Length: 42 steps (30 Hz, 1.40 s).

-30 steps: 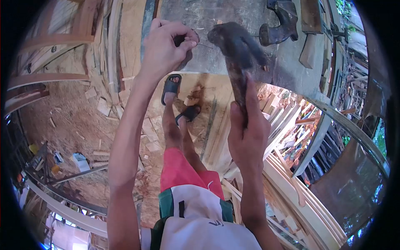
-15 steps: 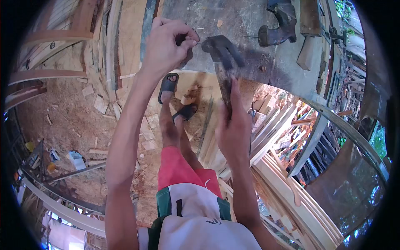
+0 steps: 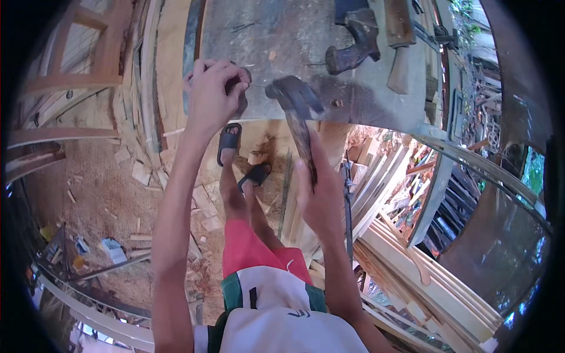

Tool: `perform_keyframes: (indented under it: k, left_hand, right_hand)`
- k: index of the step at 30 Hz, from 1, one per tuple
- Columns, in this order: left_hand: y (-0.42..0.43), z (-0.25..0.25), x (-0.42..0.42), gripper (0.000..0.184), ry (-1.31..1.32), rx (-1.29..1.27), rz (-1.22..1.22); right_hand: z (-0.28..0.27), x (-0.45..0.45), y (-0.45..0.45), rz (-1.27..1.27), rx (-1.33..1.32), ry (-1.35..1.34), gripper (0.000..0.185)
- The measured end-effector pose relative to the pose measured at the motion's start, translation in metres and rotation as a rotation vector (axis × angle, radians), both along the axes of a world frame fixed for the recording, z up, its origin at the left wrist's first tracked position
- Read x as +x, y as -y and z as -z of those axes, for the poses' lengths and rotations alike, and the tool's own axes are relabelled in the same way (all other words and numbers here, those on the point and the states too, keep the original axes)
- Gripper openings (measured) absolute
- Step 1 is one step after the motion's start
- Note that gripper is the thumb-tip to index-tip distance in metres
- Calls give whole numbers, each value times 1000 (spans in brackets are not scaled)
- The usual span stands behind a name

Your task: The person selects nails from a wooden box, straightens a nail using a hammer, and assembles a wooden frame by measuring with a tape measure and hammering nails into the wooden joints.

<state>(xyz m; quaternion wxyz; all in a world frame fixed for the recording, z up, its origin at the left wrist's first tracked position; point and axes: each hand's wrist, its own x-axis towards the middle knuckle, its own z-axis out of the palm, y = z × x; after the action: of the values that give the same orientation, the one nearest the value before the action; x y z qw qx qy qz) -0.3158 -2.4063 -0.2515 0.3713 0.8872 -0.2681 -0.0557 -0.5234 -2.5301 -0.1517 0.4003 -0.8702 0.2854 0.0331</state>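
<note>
My right hand (image 3: 322, 197) is closed around the wooden handle of a claw hammer (image 3: 294, 97). The hammer's dark head is over the near part of a worn grey workbench (image 3: 226, 50). To its left, my left hand (image 3: 212, 91) has thumb and fingers pinched together on what looks like a thin nail, mostly hidden by the fingertips. A gap separates the pinched fingers from the hammer head. Some thin nail-like pieces (image 3: 242, 26) lie on the bench beyond my left hand.
A dark curved tool (image 3: 356, 44) lies on the bench at the far right, with wooden blocks (image 3: 400, 70) beside it. Long boards (image 3: 418, 265) are stacked at lower right. Wood offcuts (image 3: 141, 172) and sawdust cover the floor. A wooden frame (image 3: 88, 79) stands at left.
Both hands appear lower and further left, and the bench has shifted the same way as the view moved. The hammer stays in my right hand, and my left fingers stay pinched.
</note>
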Motion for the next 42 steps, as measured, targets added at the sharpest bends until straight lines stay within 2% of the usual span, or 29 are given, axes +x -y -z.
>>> perform_keyframes:
  k: [2, 4, 6, 8, 12, 14, 17, 18, 20, 25, 26, 27, 29, 31, 33, 35, 37, 42]
  left_hand:
    - [13, -3, -4, 12, 64, 56, -12]
    - [43, -9, -12, 10, 52, 32, -145]
    - [59, -8, -6, 10, 47, 80, -145]
    - [70, 5, -4, 10, 225, 52, -44]
    - [85, 2, -8, 15, 156, -9, 0]
    - [78, -6, 1, 19, 242, -68, -17]
    - [45, 10, 44, 23, 332, -109, -217]
    - [33, 21, 62, 22, 342, -111, -288]
    - [14, 23, 84, 18, 317, -79, -233]
    - [2, 20, 106, 7, 360, -31, -79]
    - [-1, 17, 101, 6, 231, -88, -2]
    - [-4, 13, 92, 6, 102, -146, 72]
    - [-7, 4, 45, 5, 66, -110, 94]
    - [-13, 5, 9, 5, 23, -70, 118]
    - [-15, 12, -9, 10, 154, -66, 60]
    - [-12, 20, -9, 9, 173, -76, 34]
    - [-11, 19, -11, 9, 192, -77, -3]
    - [-13, 16, -12, 12, 315, -43, 16]
  right_hand:
    - [-9, -27, 1, 74, -4, 0, 60]
    - [-13, -55, 0, 144, 0, -8, 59]
    - [-10, -79, 4, 241, 76, 11, 57]
    - [-2, -105, 10, 302, 76, -28, 56]
    - [18, -135, 15, 308, 26, -80, 56]
    - [28, -143, 18, 271, -32, -65, 56]
    - [18, -140, 14, 302, 35, -116, 56]
    - [9, -131, 9, 412, 166, -111, 54]
    - [5, -124, 6, 526, 300, -96, 52]
    - [6, -115, 1, 456, 271, -115, 53]
    - [4, -113, -1, 452, 265, -124, 53]
    - [-2, -107, -2, 473, 303, -141, 53]
    - [-4, -102, -3, 492, 342, -164, 54]
    - [-3, -97, -3, 380, 245, -99, 55]
    - [-16, -75, -5, 304, 195, -92, 56]
    - [-15, -58, -4, 261, 173, -113, 57]
    - [-5, -49, -4, 125, 19, 35, 57]
    - [-12, -12, -3, 78, 12, 18, 57]
